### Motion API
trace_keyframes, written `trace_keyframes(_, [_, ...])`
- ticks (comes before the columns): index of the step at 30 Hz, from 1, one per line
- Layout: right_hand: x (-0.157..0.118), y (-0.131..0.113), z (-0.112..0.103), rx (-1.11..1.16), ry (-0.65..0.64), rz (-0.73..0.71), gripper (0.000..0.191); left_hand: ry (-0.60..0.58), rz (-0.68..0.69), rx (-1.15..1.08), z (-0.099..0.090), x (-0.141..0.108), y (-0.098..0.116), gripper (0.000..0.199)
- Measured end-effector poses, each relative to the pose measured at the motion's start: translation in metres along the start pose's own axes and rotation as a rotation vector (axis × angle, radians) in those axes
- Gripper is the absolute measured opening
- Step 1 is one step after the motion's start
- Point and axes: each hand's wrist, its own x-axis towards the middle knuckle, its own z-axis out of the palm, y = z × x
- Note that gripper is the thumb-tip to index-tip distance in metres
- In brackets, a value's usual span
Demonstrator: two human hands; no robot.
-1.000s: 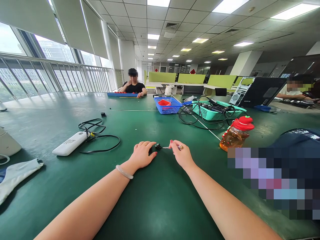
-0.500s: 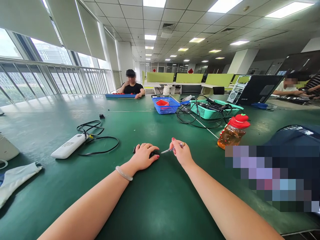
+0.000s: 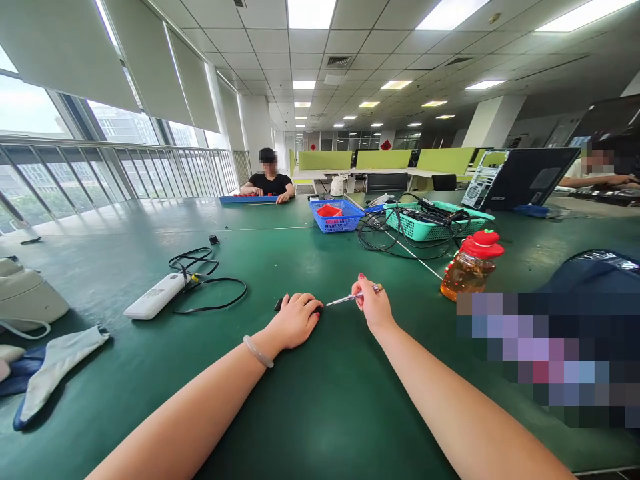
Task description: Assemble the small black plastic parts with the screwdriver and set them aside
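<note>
Green worktop (image 3: 310, 413), slim screwdriver-like tool (image 3: 342, 301) used as landmark for all positions below.

Tool is pinched between thumb and fingers of the right hand (image 3: 376, 308), shaft tilted slightly, tip aimed at the left hand (image 3: 295, 321). Tip is just beside the left fingertips; contact can't be confirmed.

Left hand is placed palm down, left of the tool, fingers close together and bent. Black part (image 3: 279, 304) is mostly covered by it, one end exposed past the knuckles. Whether it's gripped or only pressed down: cannot tell, hidden by the hand. Pale bangle (image 3: 259, 352) is worn on the left wrist.

Left of the tool: white power bank (image 3: 156, 297), with black cable (image 3: 220, 308) looped beside it. Small black block (image 3: 214, 240) is set farther off, beyond-left. Pale cloth item with blue edging (image 3: 63, 363) is laid far left.

Beyond the tool: blue basket (image 3: 336, 223), red tray (image 3: 330, 211) held inside. Beyond-right: teal basket (image 3: 429, 231), piled with black cables (image 3: 425, 215), some spilled over the rim. Black computer case (image 3: 533, 179) is propped at a tilt behind that.

Right of the tool: red-capped bottle (image 3: 469, 270), upright, partly filled with amber liquid.

Far beyond-left, a person (image 3: 270, 183) is seated at a blue tray (image 3: 250, 199).
</note>
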Motion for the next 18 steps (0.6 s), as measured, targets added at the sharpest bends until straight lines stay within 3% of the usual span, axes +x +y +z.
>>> trace_keyframes(4, [-0.002, -0.001, 0.002, -0.019, -0.01, -0.007, 0.055, -0.048, 0.028, -0.007, -0.014, -0.036, 0.006, 0.034])
trace_keyframes(9, [-0.003, -0.001, 0.004, -0.033, -0.025, -0.015, 0.055, -0.085, -0.01, 0.027, -0.038, -0.124, -0.008, 0.035])
trace_keyframes(11, [-0.004, 0.0, 0.004, -0.034, -0.033, -0.009, 0.055, -0.064, -0.071, 0.093, -0.045, -0.162, -0.029, 0.036])
trace_keyframes(14, [-0.004, 0.001, 0.004, -0.03, -0.031, 0.001, 0.055, 0.016, -0.217, 0.192, -0.052, -0.211, -0.078, 0.038])
trace_keyframes(18, [-0.003, 0.003, 0.003, -0.025, -0.02, 0.011, 0.055, 0.098, -0.352, 0.292, -0.064, -0.25, -0.146, 0.038])
